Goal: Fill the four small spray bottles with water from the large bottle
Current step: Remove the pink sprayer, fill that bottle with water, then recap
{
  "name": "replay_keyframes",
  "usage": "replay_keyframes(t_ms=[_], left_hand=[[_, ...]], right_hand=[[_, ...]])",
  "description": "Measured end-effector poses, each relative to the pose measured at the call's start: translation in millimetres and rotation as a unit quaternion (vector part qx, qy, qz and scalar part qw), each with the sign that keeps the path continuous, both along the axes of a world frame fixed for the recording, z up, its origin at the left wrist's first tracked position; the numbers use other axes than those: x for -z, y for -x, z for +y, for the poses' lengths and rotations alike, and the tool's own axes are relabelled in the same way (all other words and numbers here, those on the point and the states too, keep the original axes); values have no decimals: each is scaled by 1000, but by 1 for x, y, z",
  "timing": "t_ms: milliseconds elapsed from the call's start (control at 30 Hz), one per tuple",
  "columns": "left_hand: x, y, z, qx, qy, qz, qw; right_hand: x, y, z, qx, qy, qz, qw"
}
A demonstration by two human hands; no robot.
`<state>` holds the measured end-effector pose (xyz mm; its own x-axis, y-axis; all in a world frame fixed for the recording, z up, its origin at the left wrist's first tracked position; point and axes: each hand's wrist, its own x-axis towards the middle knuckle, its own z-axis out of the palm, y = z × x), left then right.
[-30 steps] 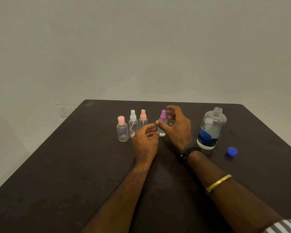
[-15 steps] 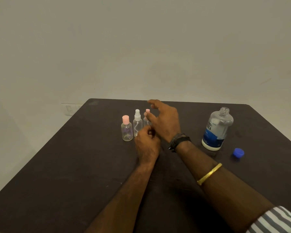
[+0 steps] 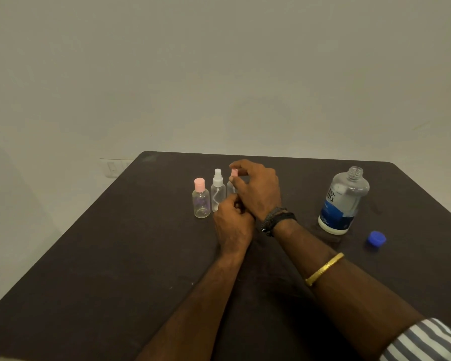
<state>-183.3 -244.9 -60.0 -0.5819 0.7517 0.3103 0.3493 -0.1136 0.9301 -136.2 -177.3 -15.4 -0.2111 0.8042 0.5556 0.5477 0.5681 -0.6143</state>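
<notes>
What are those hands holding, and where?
Right hand pinches the pink top of the small clear spray bottle; whether the left hand grips its base cannot be told.

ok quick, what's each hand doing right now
Right hand: pinches the pink spray cap of a small clear plastic spray bottle.
Left hand: curled at that bottle's base; grip hidden, cannot tell.

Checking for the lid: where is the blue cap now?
In the head view, the blue cap lies on the table at the right, just beside and nearer the camera than the large bottle, not touching it.
</notes>
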Motion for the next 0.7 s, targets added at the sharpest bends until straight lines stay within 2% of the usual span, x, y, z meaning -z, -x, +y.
replay_keyframes(t_ms=[400,700], left_hand=[[7,-3,4,17,-19,-14,1000],[6,-8,-1,42,-34,5,999]], right_hand=[[-25,-30,-9,-2,-50,65,997],[-40,-77,-25,23,-70,64,995]])
